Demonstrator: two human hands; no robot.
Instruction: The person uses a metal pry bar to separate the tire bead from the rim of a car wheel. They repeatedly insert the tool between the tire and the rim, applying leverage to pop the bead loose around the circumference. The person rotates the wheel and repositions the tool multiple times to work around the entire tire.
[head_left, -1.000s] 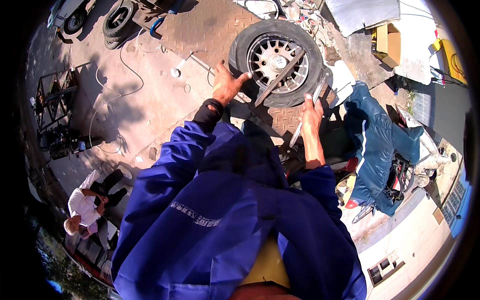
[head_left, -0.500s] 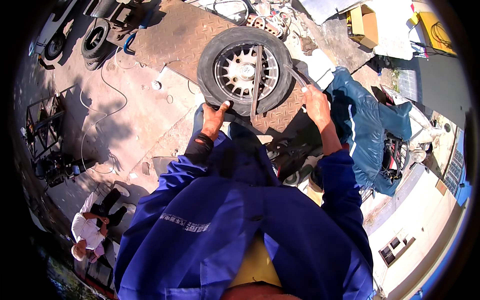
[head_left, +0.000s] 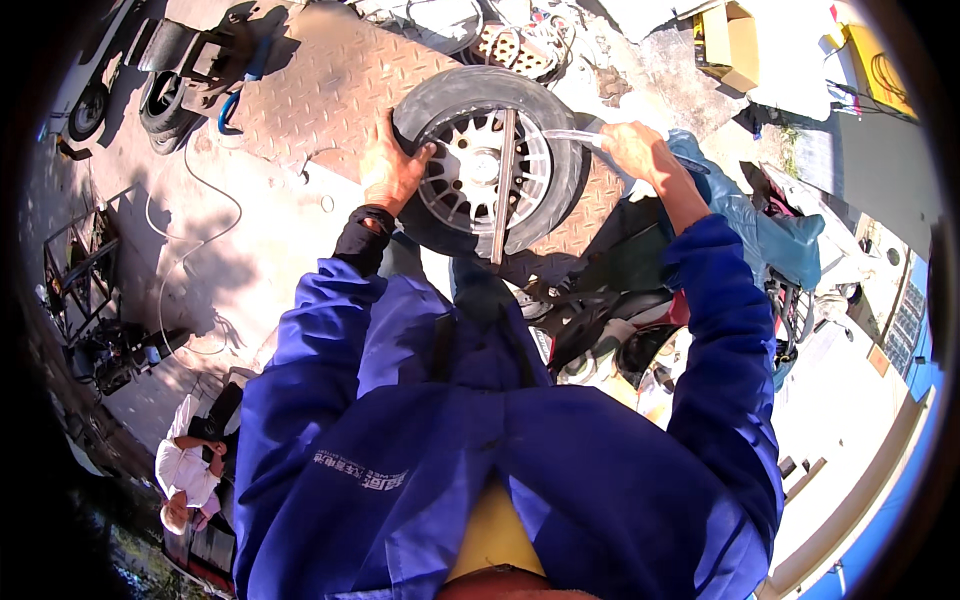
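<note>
A black car tire point(head_left: 420, 105) on a silver spoked alloy wheel point(head_left: 462, 180) lies flat in front of me. My left hand point(head_left: 393, 172) grips the tire's left edge, thumb over the sidewall and fingers along the tread. A tire lever point(head_left: 572, 135) is in my closed right hand point(head_left: 637, 152), to the right of the wheel. The lever's tip reaches the inner edge of the tire near the rim. Across the wheel lies a second long, flat metal bar point(head_left: 504, 185), its near end over the tire's near edge.
Under the wheel is a rusty tread-patterned steel plate point(head_left: 320, 85). Dark clutter point(head_left: 590, 320) and a blue-green cover point(head_left: 785, 235) lie to the right. A thin hose point(head_left: 190, 240) runs over the ground at left. A seated person point(head_left: 190, 465) is at lower left. An open carton point(head_left: 728, 50) stands far right.
My left hand has moved up from the tire's near-left edge to its left side. My right hand has swung the lever farther away and outward, so it lies more level.
</note>
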